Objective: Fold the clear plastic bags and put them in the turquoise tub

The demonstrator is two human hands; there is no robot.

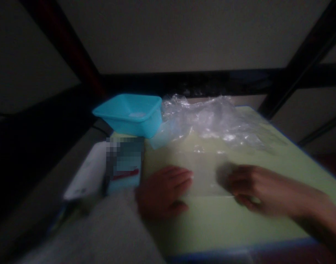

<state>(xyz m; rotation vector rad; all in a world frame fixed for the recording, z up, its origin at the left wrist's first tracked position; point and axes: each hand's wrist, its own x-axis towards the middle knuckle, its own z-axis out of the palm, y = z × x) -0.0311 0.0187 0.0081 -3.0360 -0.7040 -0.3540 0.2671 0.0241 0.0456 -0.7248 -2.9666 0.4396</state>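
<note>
A flat clear plastic bag (206, 176) lies on a pale green mat (225, 223). My left hand (163, 190) rests on the bag's left edge, fingers stretched out flat. My right hand (253, 187) is at the bag's right edge with fingers curled, as if pinching the plastic; it is blurred by motion. A grey sleeve covers my left arm.
A turquoise plastic tub (132, 113) stands at the mat's far left corner. A heap of crumpled clear plastic bags (211, 121) lies behind the flat one. A white device and a blurred-out card (124, 165) sit left of the mat. Dark frame bars cross behind.
</note>
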